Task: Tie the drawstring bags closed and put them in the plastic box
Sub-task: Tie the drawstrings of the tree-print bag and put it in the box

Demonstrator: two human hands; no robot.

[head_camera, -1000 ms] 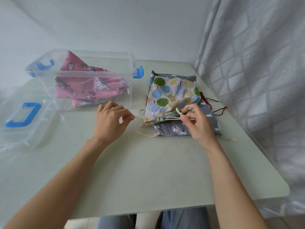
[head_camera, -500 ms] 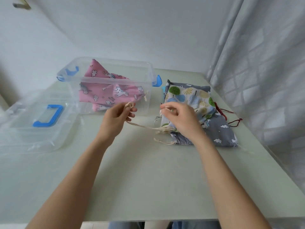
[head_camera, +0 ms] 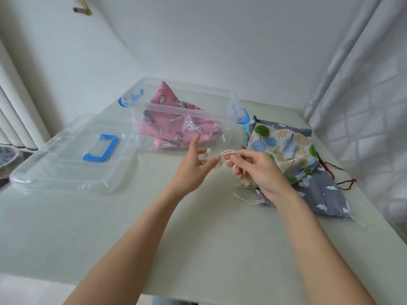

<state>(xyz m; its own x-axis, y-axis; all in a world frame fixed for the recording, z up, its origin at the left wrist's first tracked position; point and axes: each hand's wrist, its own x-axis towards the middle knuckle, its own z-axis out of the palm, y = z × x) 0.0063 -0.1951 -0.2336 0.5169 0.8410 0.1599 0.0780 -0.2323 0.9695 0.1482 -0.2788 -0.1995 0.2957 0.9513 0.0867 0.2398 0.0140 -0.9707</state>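
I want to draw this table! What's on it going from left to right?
Clear plastic lid with blue handle → clear plastic box holding a pink bag → tree-print drawstring bag → dark red cords.

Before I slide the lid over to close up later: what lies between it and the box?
Nothing in the head view: the lid and box sit almost edge to edge, with only a bare strip of table between.
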